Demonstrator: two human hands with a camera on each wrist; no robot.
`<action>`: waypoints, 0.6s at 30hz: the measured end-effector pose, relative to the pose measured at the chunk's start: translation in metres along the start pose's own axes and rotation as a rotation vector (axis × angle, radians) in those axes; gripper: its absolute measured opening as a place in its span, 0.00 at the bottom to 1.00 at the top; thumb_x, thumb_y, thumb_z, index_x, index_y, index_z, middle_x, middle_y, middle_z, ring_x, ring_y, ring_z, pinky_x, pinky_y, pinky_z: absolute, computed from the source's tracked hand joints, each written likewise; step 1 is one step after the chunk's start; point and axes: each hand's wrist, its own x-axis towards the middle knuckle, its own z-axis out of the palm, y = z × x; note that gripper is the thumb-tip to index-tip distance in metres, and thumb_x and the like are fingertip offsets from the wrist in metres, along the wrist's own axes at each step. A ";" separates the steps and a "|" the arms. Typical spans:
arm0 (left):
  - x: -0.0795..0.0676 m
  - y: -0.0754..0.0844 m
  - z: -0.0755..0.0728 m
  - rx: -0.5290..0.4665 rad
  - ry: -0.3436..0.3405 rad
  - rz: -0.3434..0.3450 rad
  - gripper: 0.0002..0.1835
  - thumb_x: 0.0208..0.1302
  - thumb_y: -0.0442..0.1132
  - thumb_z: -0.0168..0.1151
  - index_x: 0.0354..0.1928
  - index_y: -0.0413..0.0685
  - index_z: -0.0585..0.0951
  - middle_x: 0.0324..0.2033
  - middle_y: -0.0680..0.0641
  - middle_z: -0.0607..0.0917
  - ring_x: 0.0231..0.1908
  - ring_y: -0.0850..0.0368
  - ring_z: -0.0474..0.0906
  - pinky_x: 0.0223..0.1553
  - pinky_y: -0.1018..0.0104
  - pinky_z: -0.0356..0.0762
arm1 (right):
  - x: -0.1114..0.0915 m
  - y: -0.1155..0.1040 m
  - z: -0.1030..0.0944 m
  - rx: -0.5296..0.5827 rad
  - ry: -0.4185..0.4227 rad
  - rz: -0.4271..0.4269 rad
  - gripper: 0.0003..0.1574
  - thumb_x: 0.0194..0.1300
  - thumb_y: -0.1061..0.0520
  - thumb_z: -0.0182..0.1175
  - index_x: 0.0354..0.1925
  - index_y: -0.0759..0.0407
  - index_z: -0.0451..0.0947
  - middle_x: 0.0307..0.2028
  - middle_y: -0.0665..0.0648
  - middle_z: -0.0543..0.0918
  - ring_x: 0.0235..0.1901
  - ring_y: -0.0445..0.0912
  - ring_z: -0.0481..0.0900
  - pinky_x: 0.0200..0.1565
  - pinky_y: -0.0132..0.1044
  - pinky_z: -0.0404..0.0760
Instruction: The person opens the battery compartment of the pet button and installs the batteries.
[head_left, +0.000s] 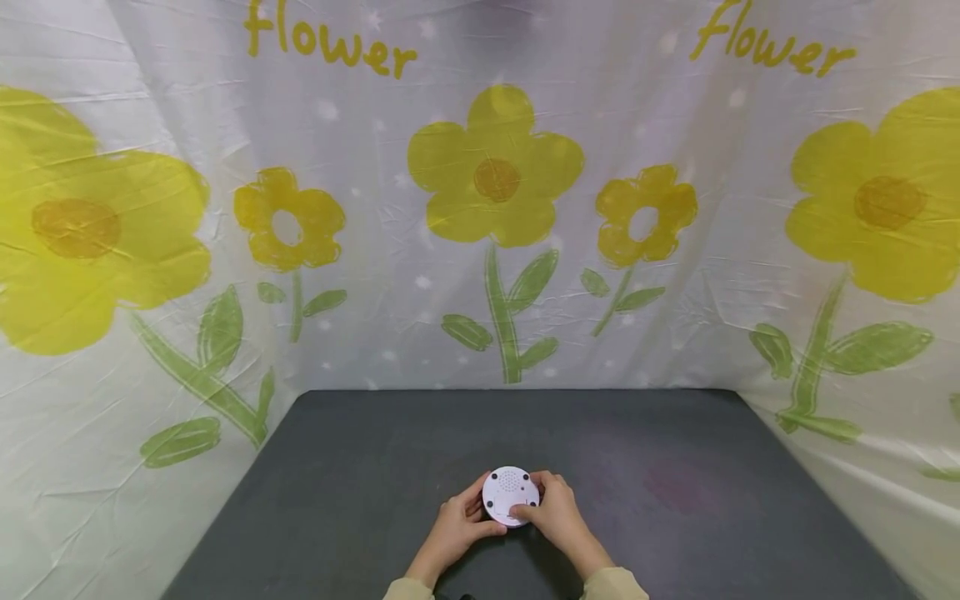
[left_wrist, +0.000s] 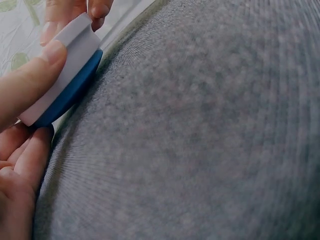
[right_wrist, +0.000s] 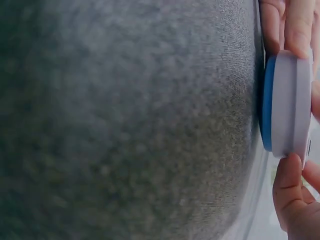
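A round white device with a grille of small holes and several dark round feet is held close over the dark table, its underside facing up. My left hand grips its left rim, fingers along the side and thumb at the near edge. On the right, my right hand holds the rim with its fingers, and its thumb lies across the white underside near a small marked part. From the side, the device shows a white body over a blue lower layer. Fingers of both hands touch the white wall of the device in the left wrist view.
The dark grey table spreads around the hands. Behind it and at both sides hangs a white curtain printed with yellow flowers. Light sleeves cover the forearms at the bottom edge.
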 end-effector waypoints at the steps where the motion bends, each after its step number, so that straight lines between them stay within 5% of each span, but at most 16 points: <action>1: -0.001 0.005 0.001 -0.007 0.000 0.000 0.45 0.48 0.32 0.72 0.66 0.30 0.58 0.62 0.30 0.63 0.59 0.41 0.63 0.54 0.63 0.68 | -0.001 0.000 0.000 0.003 0.003 0.000 0.36 0.38 0.56 0.77 0.43 0.74 0.74 0.30 0.56 0.73 0.31 0.48 0.71 0.33 0.40 0.74; 5: -0.004 0.018 0.002 -0.016 0.003 -0.005 0.44 0.47 0.32 0.72 0.65 0.28 0.59 0.61 0.28 0.64 0.59 0.39 0.64 0.54 0.62 0.68 | -0.004 0.002 -0.002 0.015 -0.010 -0.013 0.37 0.45 0.52 0.74 0.46 0.76 0.72 0.29 0.55 0.75 0.29 0.46 0.72 0.31 0.38 0.73; 12: 0.004 -0.009 -0.001 0.024 0.048 -0.034 0.45 0.45 0.34 0.74 0.64 0.29 0.62 0.58 0.30 0.68 0.58 0.42 0.65 0.54 0.61 0.69 | -0.005 0.002 -0.007 0.142 -0.112 0.036 0.21 0.64 0.51 0.58 0.36 0.72 0.75 0.18 0.54 0.77 0.14 0.43 0.74 0.17 0.34 0.74; 18: 0.003 -0.009 0.001 0.030 0.091 -0.036 0.42 0.43 0.35 0.76 0.60 0.29 0.65 0.54 0.31 0.73 0.56 0.42 0.69 0.52 0.61 0.72 | -0.005 0.002 -0.007 0.227 -0.169 0.070 0.19 0.67 0.55 0.54 0.37 0.74 0.73 0.13 0.54 0.76 0.10 0.44 0.75 0.13 0.36 0.76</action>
